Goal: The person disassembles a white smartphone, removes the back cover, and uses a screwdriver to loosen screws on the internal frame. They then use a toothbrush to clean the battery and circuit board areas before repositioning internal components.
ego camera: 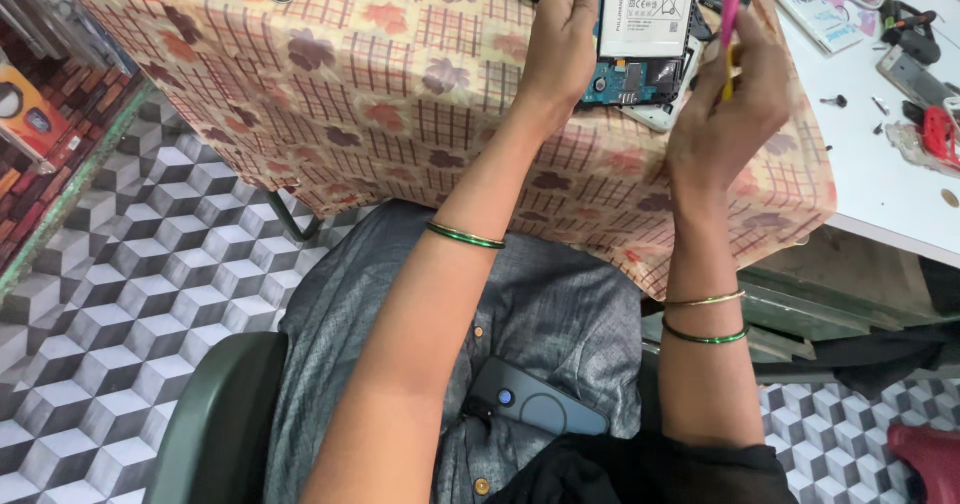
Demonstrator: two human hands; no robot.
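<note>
A floral-checked cloth covers the desk (300, 84) above a cube-patterned floor. Left hand (562, 49) fingers clamp the opened smartphone (640, 34), battery exposed, at the desk edge. Right hand (728, 104) fingers pinch a pink-yellow pry tool (732, 14) beside it; disassembly seems underway, and prying next calls for careful alignment.

2 hands (560, 49), 3 bangles (466, 235), 1 opened phone (640, 34).

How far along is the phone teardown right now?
Done: the opened phone shows its white battery and circuit board, with no back cover on it. In hand: left hand steadies it; right hand holds a pink-and-yellow tool. Left: the battery still sits in place.
</note>
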